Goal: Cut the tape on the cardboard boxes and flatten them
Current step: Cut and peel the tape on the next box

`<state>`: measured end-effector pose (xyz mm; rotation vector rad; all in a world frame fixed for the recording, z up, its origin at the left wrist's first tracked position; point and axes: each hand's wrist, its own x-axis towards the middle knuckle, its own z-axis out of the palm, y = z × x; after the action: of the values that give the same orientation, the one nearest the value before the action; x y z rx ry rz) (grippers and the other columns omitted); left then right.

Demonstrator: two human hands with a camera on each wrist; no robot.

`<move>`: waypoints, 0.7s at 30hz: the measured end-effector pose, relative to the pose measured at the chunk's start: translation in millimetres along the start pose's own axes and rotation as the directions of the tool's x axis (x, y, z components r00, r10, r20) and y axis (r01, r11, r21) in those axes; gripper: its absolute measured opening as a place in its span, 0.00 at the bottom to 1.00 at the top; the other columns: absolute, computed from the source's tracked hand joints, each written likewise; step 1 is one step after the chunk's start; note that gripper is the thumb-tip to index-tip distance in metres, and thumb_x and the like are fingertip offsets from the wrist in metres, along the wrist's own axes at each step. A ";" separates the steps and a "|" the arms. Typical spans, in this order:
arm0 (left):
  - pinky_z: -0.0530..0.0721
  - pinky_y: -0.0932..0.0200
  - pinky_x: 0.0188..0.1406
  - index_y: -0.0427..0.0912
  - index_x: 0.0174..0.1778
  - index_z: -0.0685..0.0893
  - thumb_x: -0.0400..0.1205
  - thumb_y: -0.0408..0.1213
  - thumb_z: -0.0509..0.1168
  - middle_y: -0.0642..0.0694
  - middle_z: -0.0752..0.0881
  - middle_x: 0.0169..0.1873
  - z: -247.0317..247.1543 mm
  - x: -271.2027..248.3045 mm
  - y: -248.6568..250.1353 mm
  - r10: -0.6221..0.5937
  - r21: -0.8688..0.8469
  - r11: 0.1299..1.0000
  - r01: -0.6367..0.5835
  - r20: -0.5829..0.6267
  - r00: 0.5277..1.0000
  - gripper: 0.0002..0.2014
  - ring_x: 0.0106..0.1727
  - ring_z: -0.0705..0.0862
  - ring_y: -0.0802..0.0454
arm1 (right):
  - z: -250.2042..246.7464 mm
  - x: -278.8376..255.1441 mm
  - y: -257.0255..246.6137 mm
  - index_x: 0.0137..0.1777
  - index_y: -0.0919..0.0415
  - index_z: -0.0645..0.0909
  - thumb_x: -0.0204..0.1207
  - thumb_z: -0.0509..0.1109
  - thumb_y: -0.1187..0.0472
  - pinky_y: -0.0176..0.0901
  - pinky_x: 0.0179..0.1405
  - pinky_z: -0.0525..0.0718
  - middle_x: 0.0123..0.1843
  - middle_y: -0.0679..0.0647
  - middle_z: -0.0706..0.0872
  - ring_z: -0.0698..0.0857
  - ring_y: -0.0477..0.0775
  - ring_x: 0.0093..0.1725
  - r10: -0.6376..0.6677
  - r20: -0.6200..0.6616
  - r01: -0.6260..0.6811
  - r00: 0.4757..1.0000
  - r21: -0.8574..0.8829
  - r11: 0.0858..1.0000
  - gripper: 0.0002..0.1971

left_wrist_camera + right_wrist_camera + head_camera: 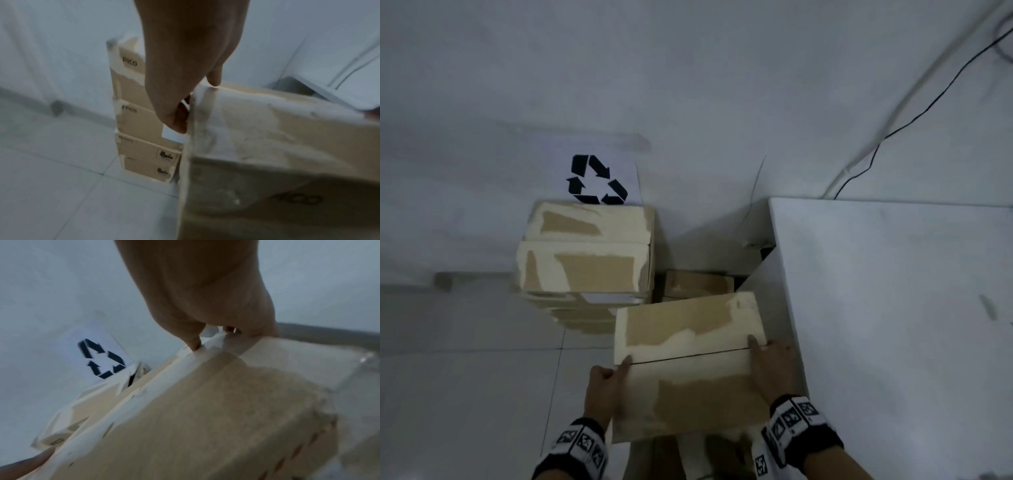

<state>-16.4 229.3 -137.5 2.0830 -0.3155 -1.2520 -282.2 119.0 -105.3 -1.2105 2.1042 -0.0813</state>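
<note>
Cardboard box (688,363) (taped) held between left hand (604,387) and right hand (774,366).

Floor (465,394): pale grey tiles with thin dark joints.
Stack of boxes (585,267): brown taped cartons, standing on the floor against the wall.
Table (893,308): white, right of the stack.
</note>
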 end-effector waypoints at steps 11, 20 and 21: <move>0.85 0.41 0.56 0.45 0.57 0.85 0.65 0.68 0.74 0.46 0.89 0.50 -44.6 -114.8 32.7 0.224 -0.124 0.958 -0.260 -0.248 0.943 0.34 0.51 0.86 0.44 | -106.0 -26.8 -41.5 0.72 0.65 0.76 0.82 0.67 0.44 0.49 0.64 0.77 0.63 0.61 0.77 0.78 0.65 0.65 -0.464 0.089 0.443 0.882 0.184 0.878 0.28; 0.78 0.60 0.43 0.42 0.58 0.83 0.79 0.52 0.70 0.45 0.85 0.47 25.6 -212.4 119.1 0.570 -0.134 0.762 -0.633 -0.325 0.755 0.19 0.48 0.83 0.49 | -234.4 -16.0 -4.6 0.65 0.54 0.78 0.77 0.69 0.37 0.48 0.54 0.77 0.60 0.57 0.80 0.80 0.58 0.58 -0.617 -0.156 0.628 0.772 0.342 0.699 0.25; 0.78 0.60 0.43 0.42 0.59 0.82 0.80 0.51 0.69 0.45 0.85 0.48 41.5 -217.0 129.6 0.599 -0.128 0.748 -0.651 -0.292 0.746 0.19 0.48 0.83 0.49 | -250.5 -8.8 4.7 0.65 0.51 0.78 0.76 0.68 0.35 0.52 0.58 0.76 0.59 0.54 0.81 0.78 0.59 0.61 -0.591 -0.200 0.623 0.782 0.307 0.720 0.25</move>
<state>-144.9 228.3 84.0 1.6820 -0.6747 -0.5885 -432.0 59.7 86.6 -1.6330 1.5677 -0.8008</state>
